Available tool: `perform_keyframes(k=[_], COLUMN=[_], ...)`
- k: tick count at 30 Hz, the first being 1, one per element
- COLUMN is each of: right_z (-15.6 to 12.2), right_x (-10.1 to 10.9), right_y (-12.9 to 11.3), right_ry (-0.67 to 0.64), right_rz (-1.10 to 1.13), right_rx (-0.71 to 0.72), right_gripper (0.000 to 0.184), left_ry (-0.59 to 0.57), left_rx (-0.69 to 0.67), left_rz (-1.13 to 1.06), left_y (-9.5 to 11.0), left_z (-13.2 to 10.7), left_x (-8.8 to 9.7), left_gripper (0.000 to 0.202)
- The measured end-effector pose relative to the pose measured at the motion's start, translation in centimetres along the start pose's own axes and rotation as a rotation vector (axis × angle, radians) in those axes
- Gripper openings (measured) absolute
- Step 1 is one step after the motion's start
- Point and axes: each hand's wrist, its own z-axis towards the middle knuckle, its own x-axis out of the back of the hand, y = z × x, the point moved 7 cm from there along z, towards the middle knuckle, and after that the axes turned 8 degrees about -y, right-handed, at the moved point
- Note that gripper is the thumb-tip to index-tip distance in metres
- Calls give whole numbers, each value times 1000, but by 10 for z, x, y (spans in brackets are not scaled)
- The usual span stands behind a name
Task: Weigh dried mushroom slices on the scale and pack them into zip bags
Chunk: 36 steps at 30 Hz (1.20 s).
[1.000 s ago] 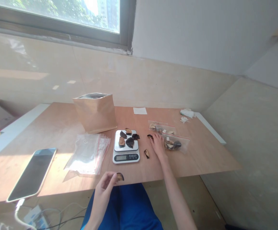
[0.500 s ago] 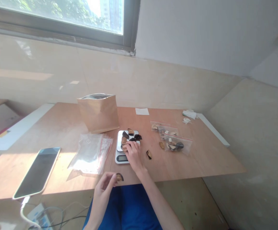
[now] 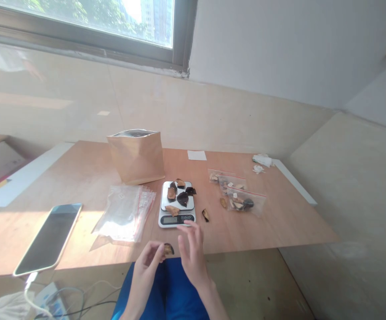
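Between thumb and fingers, my left hand [image 3: 149, 262] pinches a dried slice [image 3: 169, 249] with a dark rind and brown inner side, at the table's front edge. My right hand [image 3: 193, 253] holds nothing; its fingers are apart, just in front of the white digital scale [image 3: 177, 220]. Several dark and brown dried pieces [image 3: 182, 198] lie on the scale's plate, and one tan piece [image 3: 172, 210] rests at its front edge. The figures on the display are too faint to read. A loose slice [image 3: 205, 215] lies right of the scale.
Left of the scale are clear zip bags [image 3: 122, 213], with a brown stand-up pouch [image 3: 137, 155] behind. Filled zip bags [image 3: 244, 202] and another slice [image 3: 223, 202] lie to the right. A phone [image 3: 48, 240] on a cable, a white paper [image 3: 196, 155] and crumpled tissue [image 3: 262, 160] also lie here.
My right hand has drawn back from the scale plate toward me and its fingers have spread, leaving the tan piece at the plate's front. My left hand keeps its slice, nearly still.
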Motion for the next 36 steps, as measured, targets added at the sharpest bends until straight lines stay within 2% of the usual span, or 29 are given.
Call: perform_keyframes(k=[3, 7, 9, 14, 18, 22, 28, 30, 32, 36], right_z=[-25, -41, -41, -28, -21, -19, -19, -14, -3, 30], right_x=[-15, -25, -23, -3, 8, 14, 21, 28, 39, 61], right_y=[-8, 6, 15, 21, 28, 36, 49, 57, 70, 106], right_ry=[-44, 110, 163, 195, 223, 231, 255, 265, 287, 330], right_rz=[246, 429, 470, 423, 397, 337, 261, 189, 94, -81], right_rx=[-45, -235, -301, -250, -247, -232, -194, -161, -133, -92], right_gripper=[25, 21, 21, 20, 19, 19, 17, 17, 17, 23], left_ry=[-22, -132, -139, 22, -29, -84, -74, -19, 89, 399], left_rx=[-25, -128, -214, -470, -539, -558, -582, -592, -582, -473], left_rz=[-31, 91, 226, 601, 813, 840, 800, 805, 807, 871], left_y=[-3, -1, 3, 30, 48, 58, 65, 64, 61, 46], left_z=[-1, -3, 0, 32, 67, 87, 99, 95, 86, 63], left_x=[-13, -30, -31, -21, -26, -26, -22, -16, -3, 40], left_gripper=[31, 25, 23, 27, 24, 26, 23, 21, 21, 24])
